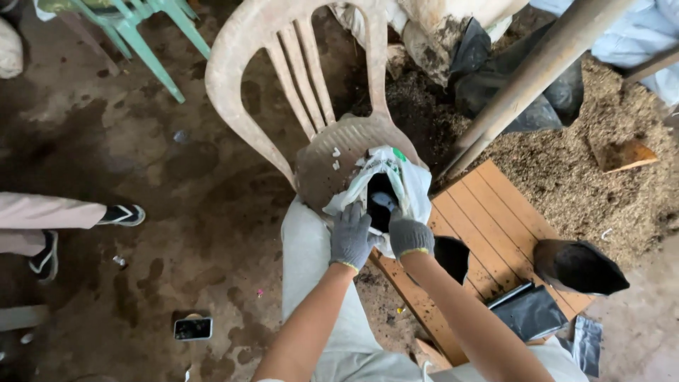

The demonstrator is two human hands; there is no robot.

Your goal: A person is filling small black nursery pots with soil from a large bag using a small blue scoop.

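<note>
A white plastic bag (404,185) stands open on the seat of a dirty plastic chair (263,53), with something dark inside it. My left hand (350,235), in a grey glove, grips the bag's near left rim. My right hand (409,235), also gloved, holds the near right rim beside it. Both hands pull the mouth open just above my lap.
A wooden slat board (495,219) lies on the right with black grow bags (578,267) on it. Behind it are a heap of soil mix (566,163) and a slanted pole (537,71). Another person's legs (49,212) show at left. A phone (192,327) lies on the floor; a green chair (141,28) stands far left.
</note>
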